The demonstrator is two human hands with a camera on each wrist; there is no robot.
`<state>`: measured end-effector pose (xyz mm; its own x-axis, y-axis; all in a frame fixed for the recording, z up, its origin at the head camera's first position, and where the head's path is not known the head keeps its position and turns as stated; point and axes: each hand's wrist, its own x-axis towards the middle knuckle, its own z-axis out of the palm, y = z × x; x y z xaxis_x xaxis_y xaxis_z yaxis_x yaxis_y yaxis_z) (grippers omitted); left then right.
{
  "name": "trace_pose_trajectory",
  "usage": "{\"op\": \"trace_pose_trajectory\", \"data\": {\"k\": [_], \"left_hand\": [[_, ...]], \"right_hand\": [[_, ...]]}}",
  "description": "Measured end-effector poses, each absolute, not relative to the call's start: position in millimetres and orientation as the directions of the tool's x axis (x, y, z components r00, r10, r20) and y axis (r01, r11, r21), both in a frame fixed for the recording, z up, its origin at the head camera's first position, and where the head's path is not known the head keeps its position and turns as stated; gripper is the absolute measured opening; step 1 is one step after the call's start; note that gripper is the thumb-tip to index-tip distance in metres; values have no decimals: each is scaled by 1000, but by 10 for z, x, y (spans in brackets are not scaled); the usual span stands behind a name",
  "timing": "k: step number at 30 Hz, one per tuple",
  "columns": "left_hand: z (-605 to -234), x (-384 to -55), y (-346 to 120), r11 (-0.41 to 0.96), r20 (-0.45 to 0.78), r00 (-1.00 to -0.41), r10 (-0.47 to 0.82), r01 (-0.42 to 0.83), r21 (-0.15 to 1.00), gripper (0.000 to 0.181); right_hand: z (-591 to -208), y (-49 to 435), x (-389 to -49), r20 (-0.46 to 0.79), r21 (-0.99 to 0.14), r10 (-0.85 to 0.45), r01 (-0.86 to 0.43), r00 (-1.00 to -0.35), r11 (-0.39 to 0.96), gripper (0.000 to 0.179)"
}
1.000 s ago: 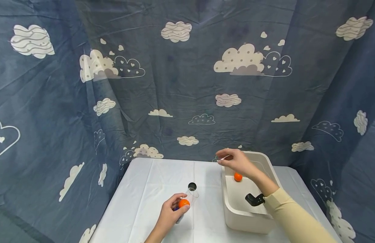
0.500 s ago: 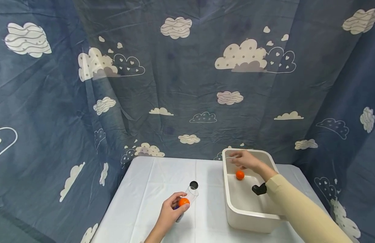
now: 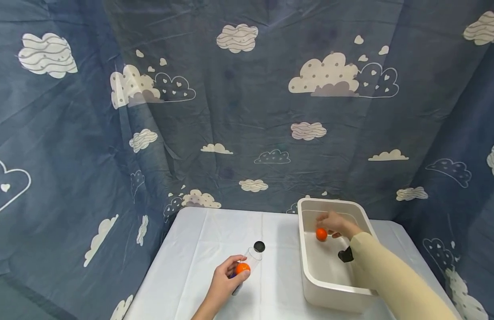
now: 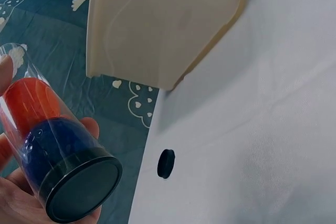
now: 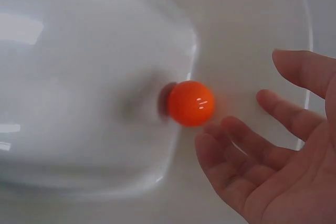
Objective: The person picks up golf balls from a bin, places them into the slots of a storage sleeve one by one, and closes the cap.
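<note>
My left hand [image 3: 222, 278] grips a clear plastic tube [image 3: 252, 257], tilted above the table. An orange ball [image 4: 31, 106] and a dark blue ball [image 4: 58, 142] sit inside it, with a black cap [image 4: 84, 190] closing the lower end. The tube's other end looks uncapped. In the white bin [image 3: 339, 284], my right hand [image 5: 273, 150] reaches down with spread, slightly bent fingers. Just beyond its fingertips lies another orange ball [image 5: 191, 103], near the bin's far wall. The right hand holds nothing.
A loose black cap [image 3: 259, 246] lies on the white-covered table [image 3: 214, 235], between the tube and the bin. Tall bin walls surround my right hand. A dark blue cloud-patterned curtain [image 3: 230, 111] hangs behind the table and at both sides.
My right hand has gone from above the bin's rim down into it, up to the orange ball. The left hand keeps the tube in nearly the same place.
</note>
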<state>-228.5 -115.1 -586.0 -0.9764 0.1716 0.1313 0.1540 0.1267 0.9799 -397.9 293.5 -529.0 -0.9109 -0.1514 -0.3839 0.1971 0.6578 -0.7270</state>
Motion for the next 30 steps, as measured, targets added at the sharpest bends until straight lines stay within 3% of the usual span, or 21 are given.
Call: {"op": "trace_pose_trajectory", "data": {"k": [17, 25, 30], "left_hand": [[-5806, -2289, -1250, 101, 181, -974, 139, 196, 975, 34], [-5824, -2276, -1318, 96, 173, -977, 127, 186, 978, 36], [-5842, -2264, -1348, 85, 165, -978, 129, 176, 981, 35]], "right_hand": [[-5509, 2862, -3995, -363, -689, -112, 185, -925, 701, 32], [-5684, 2927, -3888, -374, -696, -106, 203, -921, 688, 38], [-5789, 2937, -3825, -387, -696, -111, 211, -916, 687, 32]]}}
